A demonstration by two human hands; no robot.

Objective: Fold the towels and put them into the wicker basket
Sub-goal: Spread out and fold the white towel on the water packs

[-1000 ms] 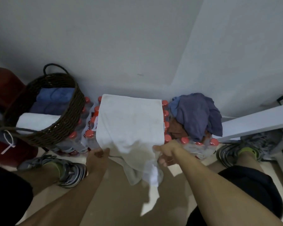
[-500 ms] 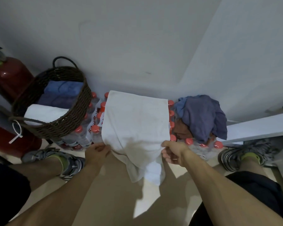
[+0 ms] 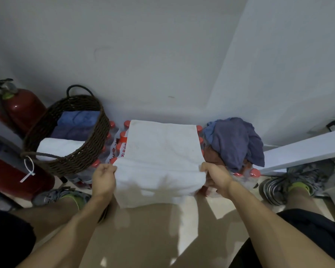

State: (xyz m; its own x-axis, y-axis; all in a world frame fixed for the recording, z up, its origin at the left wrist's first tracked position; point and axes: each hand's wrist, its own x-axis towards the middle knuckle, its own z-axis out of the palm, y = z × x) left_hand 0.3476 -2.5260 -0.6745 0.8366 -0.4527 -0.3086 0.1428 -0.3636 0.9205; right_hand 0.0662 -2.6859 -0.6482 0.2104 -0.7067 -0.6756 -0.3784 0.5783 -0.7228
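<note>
1. In the centre of the frame the white towel [image 3: 162,151] lies spread over the packs of water bottles [image 3: 120,140], and its near part hangs over their front edge toward the floor [image 3: 143,238].
2. My left hand [image 3: 104,177] has its fingers curled on the left edge of the towel, and my right hand [image 3: 216,177] pinches the right edge in the same way. Both grips are at the same height, which is good for a straight fold.
3. I judge that the step in hand is to fold the hanging part up and over the flat part. I would lift both hands together, keep the cloth tight between them, and lay the near edge exactly on the far edge.
4. Then I should smooth the crease before I let go.
5. The wicker basket [image 3: 81,163], at the left of the frame, already holds a white and two blue folded towels.
6. The unfolded pile of towels [image 3: 234,142] waits at the right.
</note>
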